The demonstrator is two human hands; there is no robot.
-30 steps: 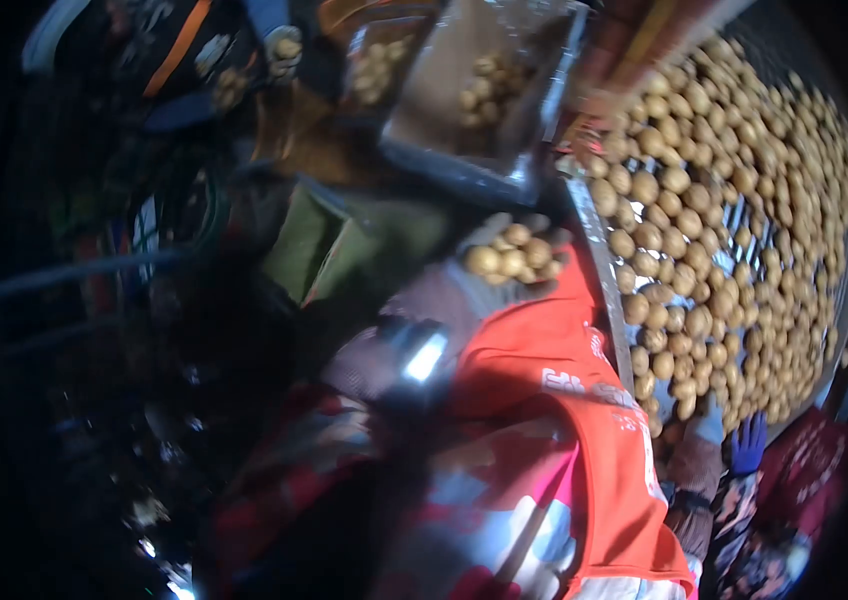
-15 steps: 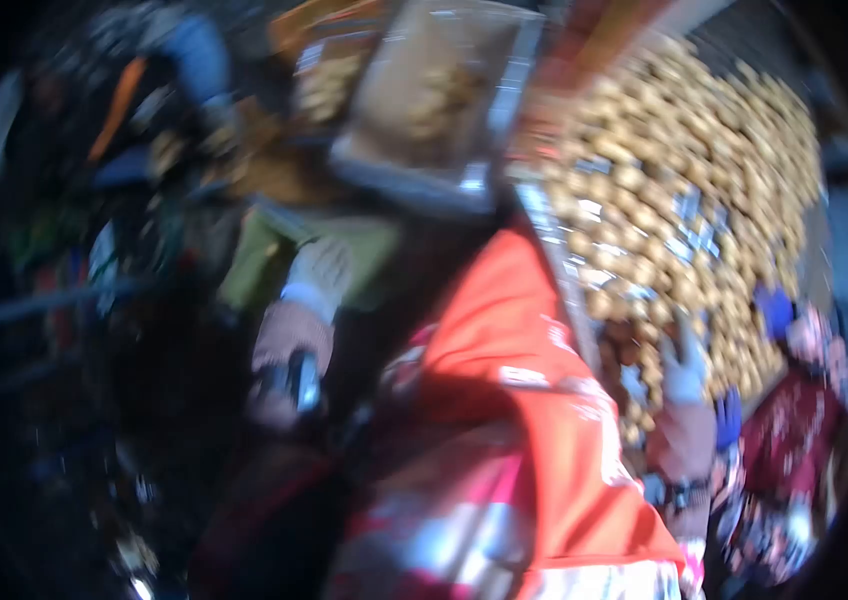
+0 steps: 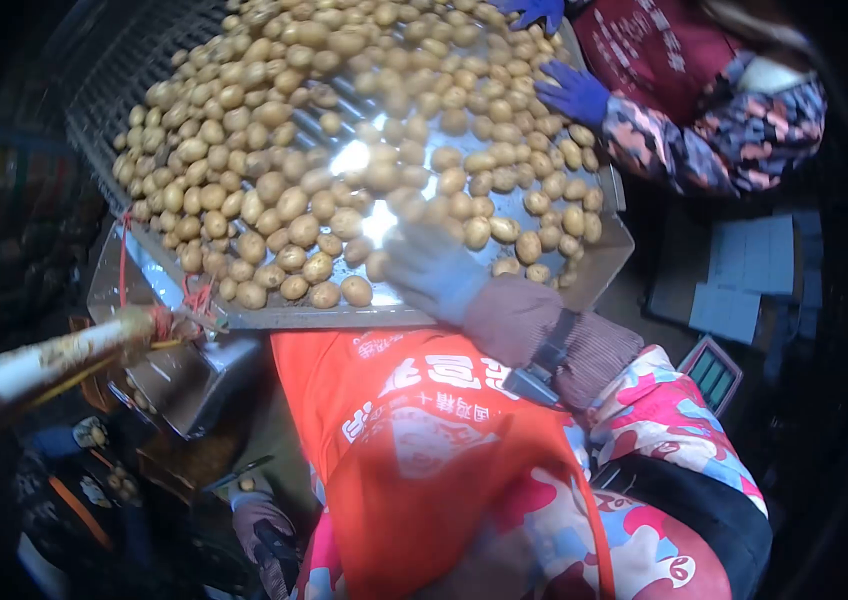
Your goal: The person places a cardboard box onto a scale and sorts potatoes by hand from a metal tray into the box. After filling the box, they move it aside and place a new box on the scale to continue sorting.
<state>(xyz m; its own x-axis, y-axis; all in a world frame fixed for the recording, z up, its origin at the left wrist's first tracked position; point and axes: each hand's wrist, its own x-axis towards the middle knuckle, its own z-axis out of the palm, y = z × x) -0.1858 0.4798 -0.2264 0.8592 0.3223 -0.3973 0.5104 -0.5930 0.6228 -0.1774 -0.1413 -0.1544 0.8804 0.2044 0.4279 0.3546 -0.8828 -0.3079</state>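
Many potatoes (image 3: 292, 203) are spread over a metal sorting table (image 3: 344, 318). My right hand (image 3: 436, 268), in a pale glove, reaches over its near edge among the potatoes. Its fingers are blurred but look stretched out, with potatoes close in front of them. My left hand (image 3: 252, 488), also gloved, is low at the lower left beside my orange apron (image 3: 394, 440). A small yellowish round thing shows at its fingertips; whether the hand grips it I cannot tell.
Across the table at the right, a co-worker's purple-gloved hands (image 3: 576, 93) rest by the potatoes. A worn pole (image 3: 64, 362) with red string juts in from the left. Below it stands a plastic-lined box (image 3: 184, 380). White sheets (image 3: 744, 270) lie at the right.
My view has swung toward the potato table, which now fills the upper middle. My right hand is farther in over the potatoes; my left hand now appears at the lower left.
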